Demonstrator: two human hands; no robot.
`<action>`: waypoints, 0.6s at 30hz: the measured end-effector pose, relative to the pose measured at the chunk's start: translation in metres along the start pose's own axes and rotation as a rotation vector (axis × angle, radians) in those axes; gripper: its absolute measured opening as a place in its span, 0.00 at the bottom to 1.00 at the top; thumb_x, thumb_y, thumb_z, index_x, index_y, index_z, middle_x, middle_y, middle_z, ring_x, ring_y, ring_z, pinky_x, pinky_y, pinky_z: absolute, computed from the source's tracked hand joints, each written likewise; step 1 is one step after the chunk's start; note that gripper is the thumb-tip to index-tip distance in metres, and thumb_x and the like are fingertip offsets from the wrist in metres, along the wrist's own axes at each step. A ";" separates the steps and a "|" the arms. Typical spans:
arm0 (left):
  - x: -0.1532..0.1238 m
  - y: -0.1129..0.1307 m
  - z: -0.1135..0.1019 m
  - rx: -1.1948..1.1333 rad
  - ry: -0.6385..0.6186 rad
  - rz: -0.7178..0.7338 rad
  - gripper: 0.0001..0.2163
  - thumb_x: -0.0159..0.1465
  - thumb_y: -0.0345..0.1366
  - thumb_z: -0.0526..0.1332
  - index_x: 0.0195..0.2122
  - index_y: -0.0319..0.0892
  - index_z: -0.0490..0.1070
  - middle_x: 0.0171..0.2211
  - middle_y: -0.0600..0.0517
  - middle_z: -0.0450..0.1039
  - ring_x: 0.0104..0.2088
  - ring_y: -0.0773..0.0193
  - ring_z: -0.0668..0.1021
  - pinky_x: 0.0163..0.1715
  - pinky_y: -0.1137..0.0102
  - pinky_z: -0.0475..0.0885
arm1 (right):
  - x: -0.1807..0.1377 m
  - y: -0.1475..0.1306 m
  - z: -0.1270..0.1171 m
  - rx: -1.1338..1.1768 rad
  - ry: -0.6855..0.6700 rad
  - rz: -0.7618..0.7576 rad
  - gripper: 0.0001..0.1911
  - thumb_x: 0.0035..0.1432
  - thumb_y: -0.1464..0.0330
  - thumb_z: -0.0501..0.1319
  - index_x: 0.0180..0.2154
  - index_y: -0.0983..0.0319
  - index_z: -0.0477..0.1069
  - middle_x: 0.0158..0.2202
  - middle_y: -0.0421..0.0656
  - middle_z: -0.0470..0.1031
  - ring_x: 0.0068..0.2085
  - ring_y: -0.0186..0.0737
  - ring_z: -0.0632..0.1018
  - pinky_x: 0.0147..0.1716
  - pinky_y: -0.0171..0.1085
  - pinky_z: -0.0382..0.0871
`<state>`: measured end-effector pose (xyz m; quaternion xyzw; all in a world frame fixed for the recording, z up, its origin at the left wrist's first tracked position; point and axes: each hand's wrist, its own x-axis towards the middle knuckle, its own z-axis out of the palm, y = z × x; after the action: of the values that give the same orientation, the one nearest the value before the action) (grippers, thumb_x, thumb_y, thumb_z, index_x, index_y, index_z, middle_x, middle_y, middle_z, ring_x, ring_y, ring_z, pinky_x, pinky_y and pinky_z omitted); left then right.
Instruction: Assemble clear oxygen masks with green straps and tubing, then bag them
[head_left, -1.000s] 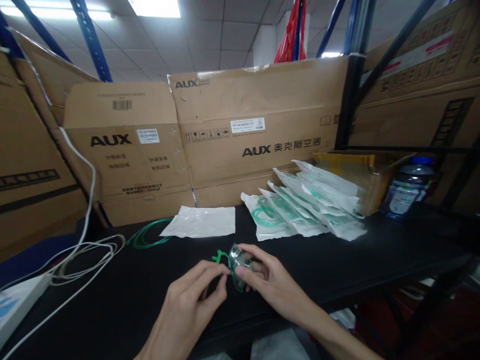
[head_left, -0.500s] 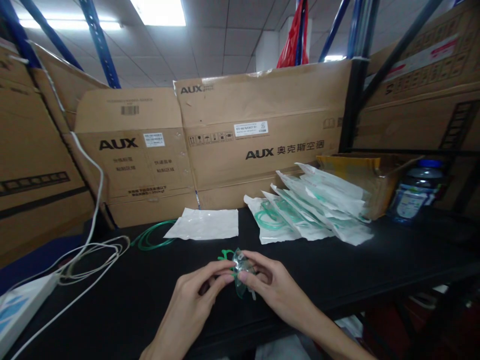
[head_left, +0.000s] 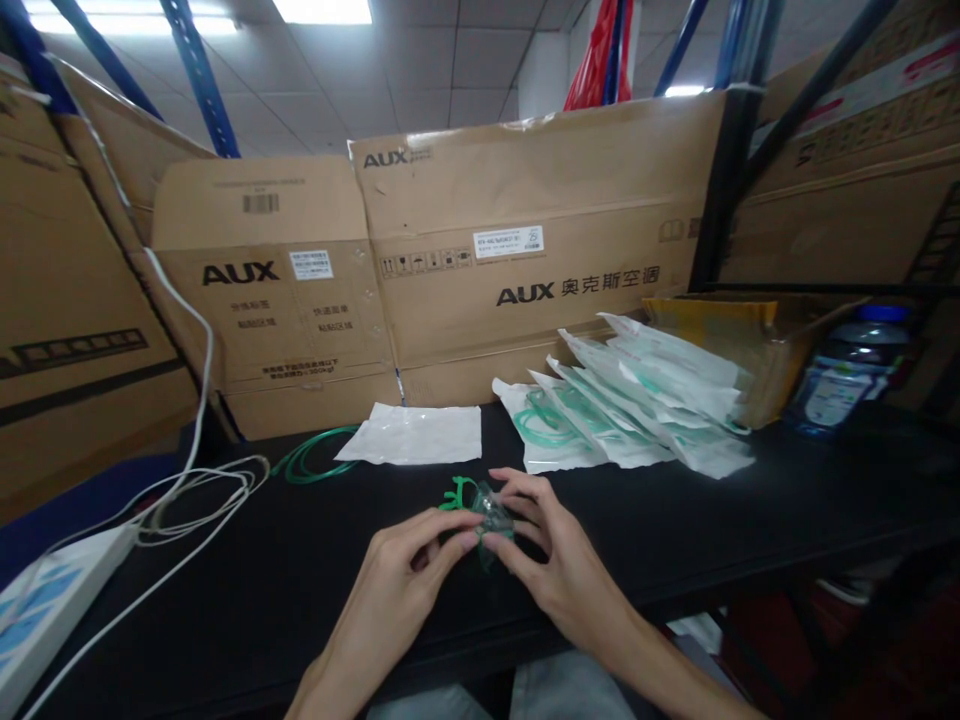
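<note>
A clear, green-tinted mask (head_left: 493, 512) is held between two bare hands, just above or at a black surface (head_left: 300, 620), near its front edge. The mask's left side is pinched between the thumb and fingers of the left hand (head_left: 401, 565) — whether rim or fitting is gripped cannot be told. Its other side is gripped by the right hand (head_left: 566, 550), with the fingers curved around it and the thumb placed at the near side. A bright green strap (head_left: 457, 492) is seen looped at the mask's upper left. Behind the hands, a flat white packet (head_left: 412, 436) is laid beside coiled green tubing (head_left: 307, 458). To the right, white packets (head_left: 637, 400) are fanned in an overlapping row — green tubing is visible inside some. Beyond them are placed an open cardboard box (head_left: 787, 355) and a blue-capped bottle (head_left: 844, 385). At far left, a white power strip (head_left: 64, 590) is seen.
</note>
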<state>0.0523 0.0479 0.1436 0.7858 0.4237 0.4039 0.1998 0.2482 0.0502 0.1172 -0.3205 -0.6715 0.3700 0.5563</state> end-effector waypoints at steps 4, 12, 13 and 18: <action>0.001 0.001 0.001 0.003 0.015 0.002 0.10 0.69 0.43 0.63 0.45 0.49 0.81 0.35 0.54 0.80 0.25 0.69 0.71 0.27 0.75 0.66 | 0.002 -0.006 -0.004 -0.200 -0.077 -0.125 0.08 0.66 0.73 0.61 0.42 0.55 0.75 0.57 0.44 0.72 0.62 0.44 0.71 0.60 0.43 0.67; -0.002 0.009 0.006 0.021 -0.072 0.018 0.13 0.64 0.40 0.67 0.49 0.48 0.76 0.41 0.54 0.75 0.24 0.71 0.69 0.26 0.76 0.67 | 0.004 -0.005 -0.007 -0.160 -0.067 -0.080 0.07 0.66 0.74 0.61 0.35 0.58 0.74 0.53 0.45 0.76 0.58 0.41 0.75 0.57 0.39 0.66; -0.002 0.010 0.007 0.037 -0.077 0.026 0.13 0.65 0.40 0.66 0.50 0.48 0.75 0.41 0.54 0.75 0.24 0.71 0.69 0.26 0.76 0.67 | 0.003 -0.005 -0.006 -0.162 -0.070 -0.084 0.08 0.67 0.74 0.60 0.36 0.58 0.74 0.53 0.45 0.76 0.58 0.41 0.75 0.57 0.39 0.66; -0.003 0.012 0.009 0.168 -0.068 0.059 0.12 0.65 0.35 0.63 0.50 0.47 0.73 0.34 0.56 0.74 0.22 0.71 0.68 0.25 0.75 0.66 | 0.002 -0.006 -0.005 -0.205 -0.087 -0.124 0.10 0.68 0.75 0.53 0.37 0.58 0.69 0.55 0.48 0.74 0.60 0.42 0.72 0.57 0.41 0.65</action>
<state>0.0642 0.0389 0.1448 0.8252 0.4257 0.3456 0.1357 0.2529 0.0493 0.1233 -0.3171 -0.7479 0.2781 0.5126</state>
